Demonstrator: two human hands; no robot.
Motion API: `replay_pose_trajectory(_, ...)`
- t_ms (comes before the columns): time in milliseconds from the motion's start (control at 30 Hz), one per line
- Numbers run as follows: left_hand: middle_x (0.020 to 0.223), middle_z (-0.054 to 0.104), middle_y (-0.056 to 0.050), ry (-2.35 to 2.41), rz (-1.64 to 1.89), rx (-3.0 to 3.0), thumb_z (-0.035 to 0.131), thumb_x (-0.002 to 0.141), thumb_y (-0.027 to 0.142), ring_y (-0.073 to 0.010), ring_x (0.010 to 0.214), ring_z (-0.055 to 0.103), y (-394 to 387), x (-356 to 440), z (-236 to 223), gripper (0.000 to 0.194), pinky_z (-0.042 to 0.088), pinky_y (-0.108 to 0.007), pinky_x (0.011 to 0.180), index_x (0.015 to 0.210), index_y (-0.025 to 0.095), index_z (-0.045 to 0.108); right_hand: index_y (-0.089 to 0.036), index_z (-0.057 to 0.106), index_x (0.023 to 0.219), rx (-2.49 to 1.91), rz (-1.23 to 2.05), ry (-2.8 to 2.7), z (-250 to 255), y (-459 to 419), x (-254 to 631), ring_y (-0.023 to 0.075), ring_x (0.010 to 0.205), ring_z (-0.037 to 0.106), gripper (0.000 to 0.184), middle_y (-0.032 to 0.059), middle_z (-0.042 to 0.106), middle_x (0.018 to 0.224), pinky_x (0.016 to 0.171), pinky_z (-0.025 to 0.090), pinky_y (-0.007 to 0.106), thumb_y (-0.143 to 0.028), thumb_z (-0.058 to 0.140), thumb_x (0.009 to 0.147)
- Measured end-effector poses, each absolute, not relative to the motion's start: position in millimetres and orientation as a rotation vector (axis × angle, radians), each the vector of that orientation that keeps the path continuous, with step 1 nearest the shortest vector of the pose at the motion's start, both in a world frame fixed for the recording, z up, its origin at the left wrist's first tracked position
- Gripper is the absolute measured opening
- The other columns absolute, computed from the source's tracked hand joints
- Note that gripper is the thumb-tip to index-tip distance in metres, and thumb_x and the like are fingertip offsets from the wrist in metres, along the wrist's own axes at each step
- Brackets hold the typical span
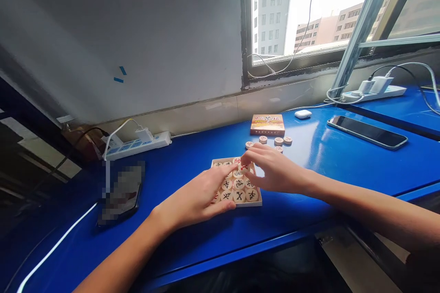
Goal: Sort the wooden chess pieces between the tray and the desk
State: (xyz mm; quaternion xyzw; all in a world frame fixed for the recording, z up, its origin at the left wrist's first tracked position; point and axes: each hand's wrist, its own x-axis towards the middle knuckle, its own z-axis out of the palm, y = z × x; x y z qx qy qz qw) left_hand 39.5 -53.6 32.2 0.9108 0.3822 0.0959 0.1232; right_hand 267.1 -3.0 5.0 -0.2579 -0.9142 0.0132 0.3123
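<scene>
A: Starting at the left of the desk (192, 151), what are you recording?

B: A dark phone (120, 206) is lying there, partly blurred; a power strip (147, 145) is sitting along the far edge.

A: And the left hand (197, 194)?

B: It is resting loosely open over the open box (255, 204), near the desk's near edge. The thumb is touching or almost touching the near rim, and the forefinger is pointing towards the far rows. It is gripping nothing that I can see.

A: Step in hand?

B: Handling discs at the box, I judge. The right hand (275, 169) is nearly closed, apparently pinching a red-marked disc (244, 167) between thumb and fingers above the packed discs (239, 196).

A: What is the next move calling for?

B: In my judgement, a light fingertip grip, avoiding the neighbouring discs.

A: Beyond?

B: Loose discs (288, 140) are lying before a printed box (267, 130) by the far edge. Farther right, a white case (303, 114) and another phone (367, 132) are lying flat.
</scene>
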Motion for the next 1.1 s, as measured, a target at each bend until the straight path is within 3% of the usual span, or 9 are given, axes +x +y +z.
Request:
replay_pose_trajectory(400, 0.146, 0.032, -0.006, 1.149, 0.297, 2.646, 0.056, 0.089, 0.038, -0.0218, 0.129, 0.038, -56, 36, 40, 0.07, 0.034, -0.036, 0.108, 0.145, 0.029, 0.015, -0.021, 0.055, 0.083, -0.864, -0.061, -2.326, 39, 19, 312, 0.0181, 0.081, 0.058, 0.007, 0.003, 0.066, 0.083, 0.07, 0.042, 0.029, -0.027, 0.056, 0.083)
replay_pose_trajectory(600, 0.13, 0.052, -0.009, 1.413, 0.218, 2.722, 0.049, 0.092, 0.042, -0.0259, 0.116, 0.049, -53, 30, 43, 0.064, 0.04, -0.041, 0.098, 0.146, 0.023, 0.02, -0.021, 0.055, 0.077, -0.88, 0.027, -2.616, 36, 15, 311, 0.0161, 0.074, 0.058, 0.004, 0.0018, 0.065, 0.077, 0.064, 0.039, 0.027, -0.018, 0.057, 0.078)
replay_pose_trajectory(800, 0.126, 0.055, -0.01, 1.356, 0.177, 2.799, 0.046, 0.094, 0.036, -0.0259, 0.111, 0.053, -51, 35, 39, 0.052, 0.041, -0.04, 0.095, 0.141, 0.02, 0.032, -0.02, 0.056, 0.077, -1.001, 0.033, -2.802, 22, 19, 305, 0.0136, 0.057, 0.053, 0.009, 0.0016, 0.064, 0.072, 0.051, 0.029, 0.025, -0.027, 0.055, 0.084)
replay_pose_trajectory(967, 0.12, 0.058, -0.009, 1.328, 0.216, 2.824, 0.046, 0.094, 0.031, -0.0241, 0.104, 0.055, -53, 38, 36, 0.047, 0.044, -0.038, 0.089, 0.139, 0.021, 0.035, -0.02, 0.058, 0.076, -1.125, -0.119, -2.696, 15, 27, 304, 0.0157, 0.058, 0.055, 0.018, 0.004, 0.062, 0.067, 0.049, 0.025, 0.026, -0.034, 0.055, 0.086)
replay_pose_trajectory(1100, 0.121, 0.058, -0.007, 1.287, 0.286, 2.834, 0.044, 0.095, 0.03, -0.0231, 0.104, 0.055, -53, 40, 33, 0.045, 0.043, -0.037, 0.088, 0.138, 0.024, 0.034, -0.019, 0.059, 0.083, -1.042, -0.061, -2.644, 16, 23, 298, 0.0177, 0.069, 0.059, 0.01, 0.0048, 0.065, 0.076, 0.054, 0.032, 0.026, -0.027, 0.054, 0.086)
